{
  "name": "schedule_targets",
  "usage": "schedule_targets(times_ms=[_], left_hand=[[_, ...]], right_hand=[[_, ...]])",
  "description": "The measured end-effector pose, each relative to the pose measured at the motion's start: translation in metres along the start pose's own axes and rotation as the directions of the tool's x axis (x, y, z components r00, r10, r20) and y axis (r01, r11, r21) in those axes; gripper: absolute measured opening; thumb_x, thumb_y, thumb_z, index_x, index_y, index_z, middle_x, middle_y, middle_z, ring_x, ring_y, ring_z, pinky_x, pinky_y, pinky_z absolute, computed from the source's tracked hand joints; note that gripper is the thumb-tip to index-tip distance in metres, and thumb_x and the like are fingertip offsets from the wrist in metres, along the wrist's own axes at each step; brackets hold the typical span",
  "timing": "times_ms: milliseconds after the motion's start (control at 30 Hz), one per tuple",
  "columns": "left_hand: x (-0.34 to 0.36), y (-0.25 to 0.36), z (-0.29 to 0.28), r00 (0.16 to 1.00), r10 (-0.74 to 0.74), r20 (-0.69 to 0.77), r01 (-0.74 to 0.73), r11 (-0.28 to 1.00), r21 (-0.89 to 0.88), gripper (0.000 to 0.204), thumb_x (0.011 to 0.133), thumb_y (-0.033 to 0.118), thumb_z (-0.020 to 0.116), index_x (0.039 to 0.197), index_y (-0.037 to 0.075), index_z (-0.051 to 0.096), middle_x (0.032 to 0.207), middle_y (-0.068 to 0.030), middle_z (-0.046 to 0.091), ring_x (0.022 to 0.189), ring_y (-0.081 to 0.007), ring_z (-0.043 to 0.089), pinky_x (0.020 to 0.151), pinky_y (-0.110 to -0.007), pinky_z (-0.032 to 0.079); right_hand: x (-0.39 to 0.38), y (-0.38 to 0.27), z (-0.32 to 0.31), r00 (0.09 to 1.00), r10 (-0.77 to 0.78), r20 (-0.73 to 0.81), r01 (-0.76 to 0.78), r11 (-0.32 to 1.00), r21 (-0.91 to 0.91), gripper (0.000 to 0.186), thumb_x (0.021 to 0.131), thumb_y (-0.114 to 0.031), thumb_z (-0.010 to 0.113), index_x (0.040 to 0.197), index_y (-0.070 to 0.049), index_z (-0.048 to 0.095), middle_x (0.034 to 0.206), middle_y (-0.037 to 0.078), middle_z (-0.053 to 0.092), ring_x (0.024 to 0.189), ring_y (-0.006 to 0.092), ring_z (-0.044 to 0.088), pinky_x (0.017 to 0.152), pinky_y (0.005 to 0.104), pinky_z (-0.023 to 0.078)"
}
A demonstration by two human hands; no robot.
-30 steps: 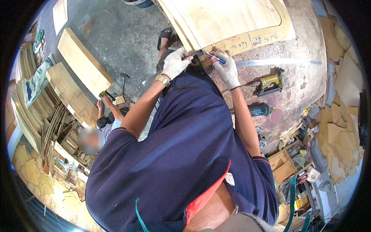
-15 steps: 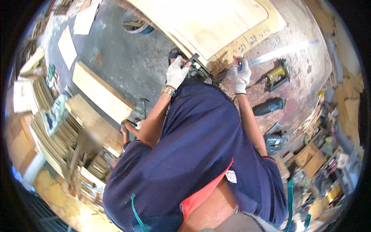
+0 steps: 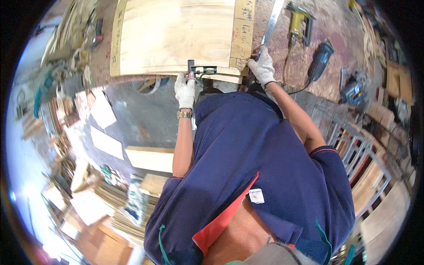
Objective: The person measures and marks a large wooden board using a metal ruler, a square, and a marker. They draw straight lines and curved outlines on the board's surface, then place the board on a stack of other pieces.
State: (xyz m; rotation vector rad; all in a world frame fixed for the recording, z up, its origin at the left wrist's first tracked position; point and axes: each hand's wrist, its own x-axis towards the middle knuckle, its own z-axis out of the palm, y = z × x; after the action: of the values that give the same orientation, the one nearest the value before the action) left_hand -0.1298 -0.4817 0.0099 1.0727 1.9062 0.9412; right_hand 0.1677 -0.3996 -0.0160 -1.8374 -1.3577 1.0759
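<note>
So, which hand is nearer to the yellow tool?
Right. In the picture, the right hand is below and left of the yellow tool; the left hand is farther left, by the near edge of the wooden board.

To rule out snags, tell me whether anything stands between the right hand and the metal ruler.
Nothing visible does: the right hand is at the near end of the metal ruler, though contact is unclear. The yellow tool lies clear, to their right.
</note>
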Motion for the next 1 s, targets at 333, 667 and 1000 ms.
schedule_targets(times_ms=[333, 667, 1000], left_hand=[[0.083, 0.064, -0.071, 0.916, 0.161, 0.367, -0.222, 0.967, 0.129, 0.031, 0.100, 0.026, 0.064, 0.109, -0.004, 0.061, 0.082, -0.0110, 0.070, 0.072, -0.0150, 0.065, 0.065, -0.031, 0.049], [0.084, 0.152, -0.099, 0.453, 0.497, 0.741, -0.784, 0.617, 0.066, 0.018, 0.094, 0.018, 0.065, 0.111, 0.012, 0.070, 0.087, -0.0083, 0.072, 0.072, -0.0251, 0.068, 0.065, -0.034, 0.051], [0.049, 0.093, -0.004, -0.307, 0.265, 0.914, -0.941, 0.060, -0.334, 0.017, 0.088, 0.020, 0.065, 0.105, 0.019, 0.069, 0.093, -0.0061, 0.065, 0.094, -0.0256, 0.066, 0.076, -0.040, 0.054]], right_hand=[[-0.031, -0.013, 0.029, 0.986, 0.059, -0.159, -0.093, 0.972, -0.216, 0.056, 0.075, -0.018, 0.074, 0.125, -0.007, 0.052, 0.101, 0.023, 0.069, 0.100, 0.0434, 0.067, 0.089, 0.0450, 0.054], [-0.067, -0.061, -0.007, 0.874, 0.122, -0.470, -0.235, 0.953, -0.189, 0.050, 0.084, -0.043, 0.078, 0.115, -0.006, 0.064, 0.091, 0.015, 0.072, 0.083, 0.0329, 0.071, 0.074, 0.0424, 0.055], [-0.213, -0.080, 0.080, 0.949, 0.287, 0.129, -0.314, 0.891, 0.328, 0.036, 0.095, -0.031, 0.072, 0.110, 0.001, 0.068, 0.079, 0.005, 0.069, 0.069, 0.0130, 0.066, 0.064, 0.0274, 0.053]])
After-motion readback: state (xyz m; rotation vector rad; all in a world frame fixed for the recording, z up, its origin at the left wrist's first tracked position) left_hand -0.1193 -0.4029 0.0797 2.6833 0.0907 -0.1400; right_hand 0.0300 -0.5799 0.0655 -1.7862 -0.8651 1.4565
